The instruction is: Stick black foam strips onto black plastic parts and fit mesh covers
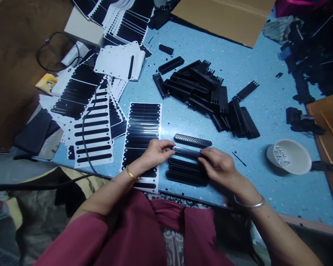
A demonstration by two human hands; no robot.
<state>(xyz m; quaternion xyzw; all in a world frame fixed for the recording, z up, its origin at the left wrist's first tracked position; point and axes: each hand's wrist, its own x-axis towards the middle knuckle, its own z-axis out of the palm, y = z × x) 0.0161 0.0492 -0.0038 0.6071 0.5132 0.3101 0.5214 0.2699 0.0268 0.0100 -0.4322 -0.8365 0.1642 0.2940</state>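
Between my two hands stretches a thin, glossy black strip [186, 152] with a small hole near its left end. My left hand [157, 152] pinches that left end, and my right hand [220, 162] grips the other end with thumb and fingers. Just beyond it lies a long black piece with a mesh face [192, 140]. Nearer to me, several black elongated trays [185, 178] with rounded ends lie side by side, partly covered by my right hand. A white sheet of black rounded stickers [143, 129] lies left, partly under my left forearm.
A heap of black plastic parts [199, 87] lies farther back. Stacks of sticker sheets [93, 133] fill the left, crossed by a black cable [84, 129]. A white cup [290, 157] with small shiny pieces stands right, and cardboard [224, 18] lies at the back.
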